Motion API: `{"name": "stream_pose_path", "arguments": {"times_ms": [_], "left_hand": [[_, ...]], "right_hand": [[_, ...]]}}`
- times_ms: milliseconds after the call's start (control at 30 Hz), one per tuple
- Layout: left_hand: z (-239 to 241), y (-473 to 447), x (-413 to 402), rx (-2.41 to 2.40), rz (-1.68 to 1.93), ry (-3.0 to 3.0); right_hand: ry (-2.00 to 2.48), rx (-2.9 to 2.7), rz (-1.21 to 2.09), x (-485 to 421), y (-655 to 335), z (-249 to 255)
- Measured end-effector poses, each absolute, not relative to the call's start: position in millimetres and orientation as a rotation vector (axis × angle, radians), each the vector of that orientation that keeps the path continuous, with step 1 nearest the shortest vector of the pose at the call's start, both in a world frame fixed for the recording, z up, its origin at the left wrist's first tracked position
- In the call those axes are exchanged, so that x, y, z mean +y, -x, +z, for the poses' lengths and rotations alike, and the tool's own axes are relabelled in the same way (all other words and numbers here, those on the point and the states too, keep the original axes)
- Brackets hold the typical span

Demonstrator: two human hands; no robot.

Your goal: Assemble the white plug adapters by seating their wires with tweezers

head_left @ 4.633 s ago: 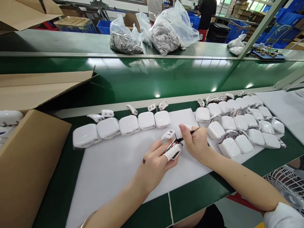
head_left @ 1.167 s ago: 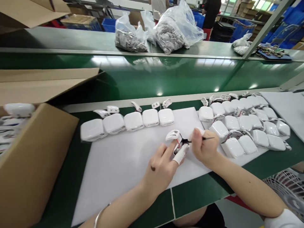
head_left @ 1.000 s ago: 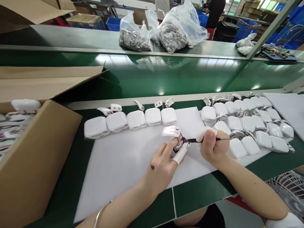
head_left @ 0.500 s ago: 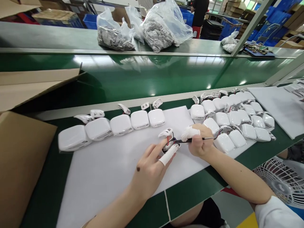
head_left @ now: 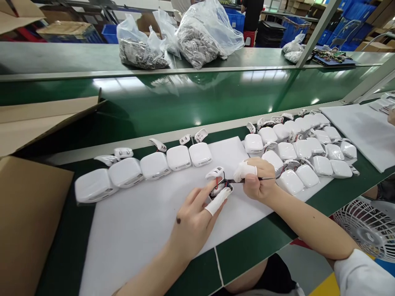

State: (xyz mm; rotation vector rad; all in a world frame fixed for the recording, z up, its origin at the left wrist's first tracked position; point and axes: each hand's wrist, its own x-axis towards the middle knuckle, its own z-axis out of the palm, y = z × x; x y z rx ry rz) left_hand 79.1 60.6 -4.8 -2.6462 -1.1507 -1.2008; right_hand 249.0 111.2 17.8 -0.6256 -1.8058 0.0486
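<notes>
My left hand (head_left: 193, 218), one finger wrapped in a white cot, grips a small opened white device (head_left: 219, 189) with red and black wires inside. A loose white cover piece (head_left: 215, 173) hangs at its far side on the wires. Closed around thin dark tweezers (head_left: 236, 181) is my right hand (head_left: 257, 179), also with white-covered fingers. The tool's tip reaches into the device's open side, and its other end sticks out to the right. What the tip touches is too small to make out.
White rounded housings (head_left: 154, 165) stand in a row at the left, and many more (head_left: 286, 151) crowd the right. A white sheet (head_left: 132, 230) covers the green bench. A cardboard box (head_left: 31, 222) stands left, a white fan (head_left: 367, 228) lower right. Plastic bags (head_left: 203, 39) sit on the shelf behind.
The tweezers' tip has shifted slightly at the device's open side. Both hands keep nearly the same place and grip, while the camera view has moved a little.
</notes>
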Motion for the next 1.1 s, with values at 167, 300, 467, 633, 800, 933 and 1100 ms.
{"name": "stream_pose_path", "arguments": {"times_ms": [167,300,467,633,800,933,1100], "left_hand": [[-3.1,-78.9,61.5,-1.122,-1.207,2.685],[-2.8,-77.1,61.8,-1.124,-1.192,2.698],[-3.5,-76.4,62.1,-1.141,-1.16,2.734],[-0.5,-78.7,63.1,-1.146,-1.181,2.728],[-2.0,-78.1,62.6,-1.134,-1.196,2.706],[-5.5,-78.5,62.5,-1.123,-1.177,2.675],[-4.3,-77.6,62.7,-1.102,-1.191,2.672]], "right_hand": [[0.641,-1.91,0.097,113.5,-250.1,15.4],[0.659,-1.92,0.077,110.9,-251.1,17.1],[0.628,-1.861,0.08,107.8,-252.0,19.6],[0.586,-1.927,0.14,111.6,-251.8,15.4],[0.659,-2.021,0.003,114.5,-248.5,9.3],[0.717,-2.078,0.027,114.9,-245.2,6.2],[0.814,-2.03,-0.006,109.6,-245.7,3.6]]}}
